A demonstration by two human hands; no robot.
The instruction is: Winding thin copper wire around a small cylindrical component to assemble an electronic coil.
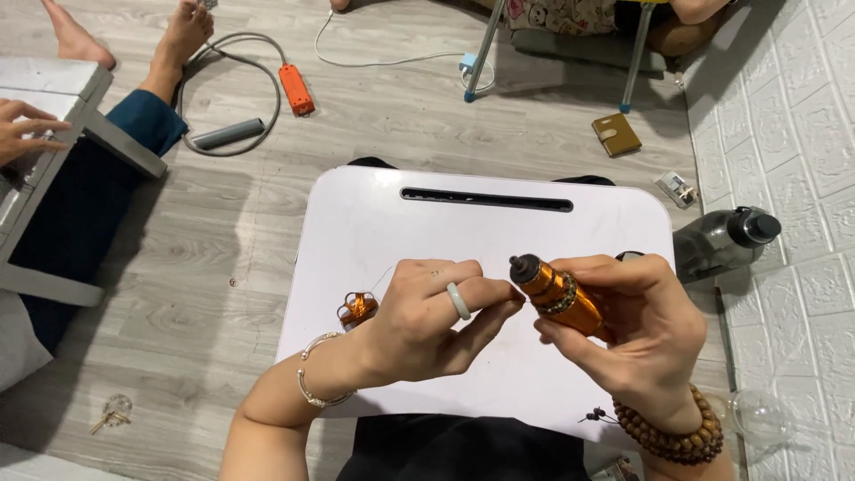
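Observation:
My right hand (pixel 637 325) grips an orange metal cylinder (pixel 559 295) with a black tip and a beaded band, tilted up to the left over a white lap table (pixel 427 223). My left hand (pixel 427 321), wearing a pale ring and a silver bangle, pinches a thin thread right at the cylinder's left side. A small orange spool-like piece (pixel 357 309) lies on the table just left of that hand, with the fine thread leading from it. A brown bead bracelet circles my right wrist.
A dark plastic bottle (pixel 726 240) lies right of the table by a white wall. On the wooden floor: a brown wallet (pixel 616 134), an orange power strip (pixel 297 89) with cable, keys (pixel 110 415). Another person's legs, feet and hand are at the left.

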